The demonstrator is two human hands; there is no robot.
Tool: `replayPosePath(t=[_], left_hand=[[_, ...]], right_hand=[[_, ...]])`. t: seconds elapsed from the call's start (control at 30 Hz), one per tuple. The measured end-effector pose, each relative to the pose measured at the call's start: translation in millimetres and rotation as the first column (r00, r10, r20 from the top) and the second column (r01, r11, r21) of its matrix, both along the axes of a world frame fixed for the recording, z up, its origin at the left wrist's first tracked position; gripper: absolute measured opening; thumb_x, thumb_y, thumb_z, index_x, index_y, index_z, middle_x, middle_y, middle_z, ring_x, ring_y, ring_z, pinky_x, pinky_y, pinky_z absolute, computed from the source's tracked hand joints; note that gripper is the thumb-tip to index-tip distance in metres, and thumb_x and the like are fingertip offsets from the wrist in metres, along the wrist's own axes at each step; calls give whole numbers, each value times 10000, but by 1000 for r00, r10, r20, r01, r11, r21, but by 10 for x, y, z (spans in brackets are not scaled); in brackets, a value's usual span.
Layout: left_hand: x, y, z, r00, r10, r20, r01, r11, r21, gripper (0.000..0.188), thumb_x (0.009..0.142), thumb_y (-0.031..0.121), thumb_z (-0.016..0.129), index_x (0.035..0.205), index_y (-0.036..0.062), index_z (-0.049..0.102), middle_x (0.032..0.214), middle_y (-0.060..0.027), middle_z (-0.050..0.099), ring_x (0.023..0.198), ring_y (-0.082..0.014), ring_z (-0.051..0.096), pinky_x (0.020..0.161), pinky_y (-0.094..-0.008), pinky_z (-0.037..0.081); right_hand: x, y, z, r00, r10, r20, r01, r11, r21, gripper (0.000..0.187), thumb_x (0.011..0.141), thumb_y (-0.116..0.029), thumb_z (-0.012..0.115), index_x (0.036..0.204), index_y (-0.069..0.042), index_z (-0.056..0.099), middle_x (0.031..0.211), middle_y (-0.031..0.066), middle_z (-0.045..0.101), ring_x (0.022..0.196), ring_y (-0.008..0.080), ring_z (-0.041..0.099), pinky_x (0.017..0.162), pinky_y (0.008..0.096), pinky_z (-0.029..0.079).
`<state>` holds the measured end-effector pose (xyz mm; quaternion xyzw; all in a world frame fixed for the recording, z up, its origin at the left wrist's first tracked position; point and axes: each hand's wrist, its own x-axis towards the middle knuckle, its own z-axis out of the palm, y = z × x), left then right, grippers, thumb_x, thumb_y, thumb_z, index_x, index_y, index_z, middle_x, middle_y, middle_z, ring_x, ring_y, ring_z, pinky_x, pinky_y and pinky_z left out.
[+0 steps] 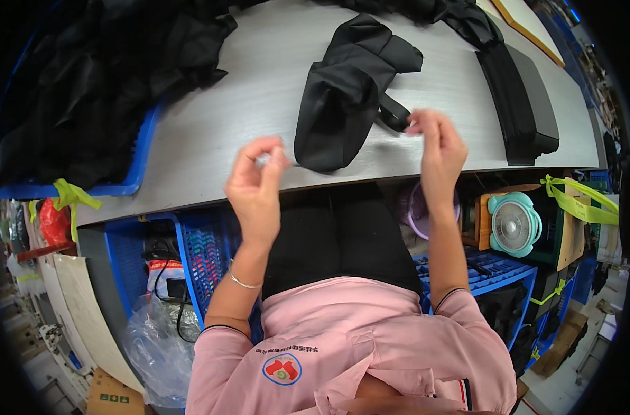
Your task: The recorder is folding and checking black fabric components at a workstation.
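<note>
A black sewn fabric piece (339, 104), shaped like a pouch or sleeve, lies bunched on the grey table in front of me. A short black strap (394, 113) loops out from its right side. At that strap's outer end, the fingertips of my right hand (441, 149) are pinched together on it. Left of the piece, my left hand (255, 187) hovers at the table's front edge with thumb and fingers closed. A small thin thing seems to show at those fingertips, too blurred to name.
A blue crate (143, 149) heaped with black fabric (66, 104) stands at the left. On the right lies a black stack of pieces (519, 104). Below the table edge are a blue basket (203, 249), a purple bin (419, 214) and a small teal fan (514, 225).
</note>
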<state>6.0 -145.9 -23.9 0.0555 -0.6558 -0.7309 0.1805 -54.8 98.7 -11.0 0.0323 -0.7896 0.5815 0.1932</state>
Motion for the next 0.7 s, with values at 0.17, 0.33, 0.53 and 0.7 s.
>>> replayPosePath(t=[0.17,0.33,0.53,0.7], left_hand=[[-769,-16,19,997,-66,-37,68,996,61,314,988,203,630,1227,-1,623,1108,-35,642,1001,-87,573,861,-273,487],[-975,252,-10,791,-594,147,497,764,413,401,985,330,633,1260,40,599,1030,8,654,894,-52,571,771,-227,465],[-1143,333,35,697,-710,102,477,565,673,323,935,216,707,1175,21,614,1015,-32,691,848,-67,613,749,-193,493],[-1234,264,31,624,-744,239,576,644,504,236,876,101,741,1086,27,663,955,-28,688,741,-62,603,674,-174,477]], right_hand=[[115,-447,-199,963,247,108,-184,895,-407,161,953,-94,663,1068,18,654,899,40,681,838,93,646,757,228,499],[-117,-513,-241,955,265,134,-173,863,-475,162,914,-101,722,962,12,616,869,1,656,791,46,588,722,192,479],[-233,-395,-456,952,201,232,-150,964,-221,159,873,-81,731,919,-7,598,777,27,663,681,86,602,621,257,471],[-311,-349,-462,987,150,60,-158,971,177,146,825,-64,676,916,-9,575,744,177,636,681,354,635,621,405,493]])
